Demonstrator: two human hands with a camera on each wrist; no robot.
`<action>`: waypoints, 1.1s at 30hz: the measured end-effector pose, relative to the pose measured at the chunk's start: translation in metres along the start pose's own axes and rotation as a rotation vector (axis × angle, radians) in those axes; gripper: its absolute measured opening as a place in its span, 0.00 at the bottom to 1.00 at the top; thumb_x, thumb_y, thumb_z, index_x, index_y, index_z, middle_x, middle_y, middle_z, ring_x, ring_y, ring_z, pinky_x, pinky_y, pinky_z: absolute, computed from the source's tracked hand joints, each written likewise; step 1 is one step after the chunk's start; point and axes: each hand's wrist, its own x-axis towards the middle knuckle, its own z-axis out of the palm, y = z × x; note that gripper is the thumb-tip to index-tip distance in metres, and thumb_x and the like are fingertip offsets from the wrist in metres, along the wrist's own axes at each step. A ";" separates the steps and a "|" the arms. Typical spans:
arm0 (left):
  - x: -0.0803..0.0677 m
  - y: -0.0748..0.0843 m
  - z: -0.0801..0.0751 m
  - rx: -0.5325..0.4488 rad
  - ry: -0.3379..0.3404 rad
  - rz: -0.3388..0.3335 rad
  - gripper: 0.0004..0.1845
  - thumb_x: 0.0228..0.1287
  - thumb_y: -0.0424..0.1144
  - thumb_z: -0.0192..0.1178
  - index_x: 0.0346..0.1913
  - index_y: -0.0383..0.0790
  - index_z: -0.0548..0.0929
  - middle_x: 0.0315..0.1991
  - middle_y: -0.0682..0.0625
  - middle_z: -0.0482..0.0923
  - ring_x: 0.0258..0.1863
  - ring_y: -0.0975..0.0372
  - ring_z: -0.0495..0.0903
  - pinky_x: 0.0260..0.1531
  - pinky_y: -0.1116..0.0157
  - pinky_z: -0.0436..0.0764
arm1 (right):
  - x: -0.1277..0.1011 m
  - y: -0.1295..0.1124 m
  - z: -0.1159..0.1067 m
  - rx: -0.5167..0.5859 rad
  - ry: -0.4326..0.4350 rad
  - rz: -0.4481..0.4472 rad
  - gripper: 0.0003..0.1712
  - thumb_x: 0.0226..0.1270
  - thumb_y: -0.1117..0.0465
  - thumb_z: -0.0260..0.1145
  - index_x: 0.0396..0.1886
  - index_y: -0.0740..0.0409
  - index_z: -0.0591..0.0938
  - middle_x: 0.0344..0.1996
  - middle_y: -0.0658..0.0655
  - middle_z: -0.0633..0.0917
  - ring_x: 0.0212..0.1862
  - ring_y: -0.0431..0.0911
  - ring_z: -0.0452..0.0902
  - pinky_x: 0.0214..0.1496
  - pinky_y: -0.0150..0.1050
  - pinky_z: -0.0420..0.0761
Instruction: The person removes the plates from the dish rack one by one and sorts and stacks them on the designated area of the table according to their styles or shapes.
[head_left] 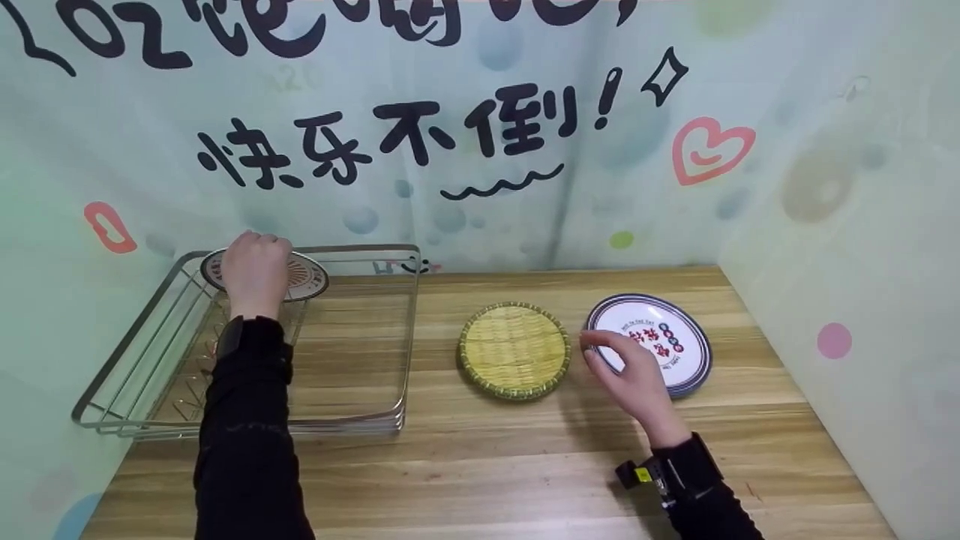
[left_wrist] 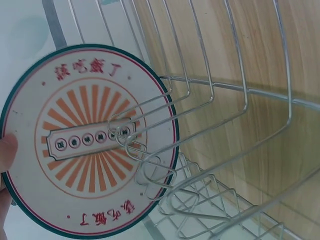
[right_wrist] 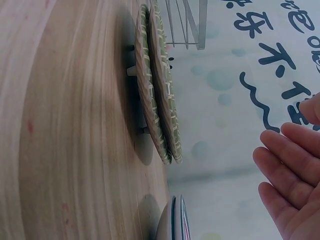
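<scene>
At the rack's back left corner, my left hand (head_left: pixel 256 274) pinches the edge of a round plate (left_wrist: pixel 90 195) with an orange sunburst, red characters and a dark green rim. In the left wrist view the plate stands on edge against the looped wire dividers (left_wrist: pixel 160 172) of the metal dish rack (head_left: pixel 409 337). My right hand (head_left: pixel 630 375) holds nothing, its fingers loosely bent above blue-rimmed white plates (head_left: pixel 686 352). Between the rack and these plates lie two stacked round woven bamboo trays (head_left: pixel 515 350), whose green-bound edges show in the right wrist view.
All of this stands on a wood-grain table (head_left: pixel 465 465). A printed backdrop (head_left: pixel 480 217) with black characters and hearts rises behind it, with pale walls on both sides. The rack's wire rim borders the left wall.
</scene>
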 end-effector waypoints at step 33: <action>0.034 0.066 -0.026 -0.315 0.242 -0.067 0.12 0.54 0.20 0.61 0.39 0.34 0.87 0.40 0.40 0.87 0.38 0.47 0.86 0.34 0.49 0.84 | 0.001 -0.005 -0.001 0.013 0.021 -0.042 0.15 0.62 0.69 0.70 0.50 0.62 0.85 0.47 0.56 0.87 0.52 0.53 0.81 0.62 0.35 0.73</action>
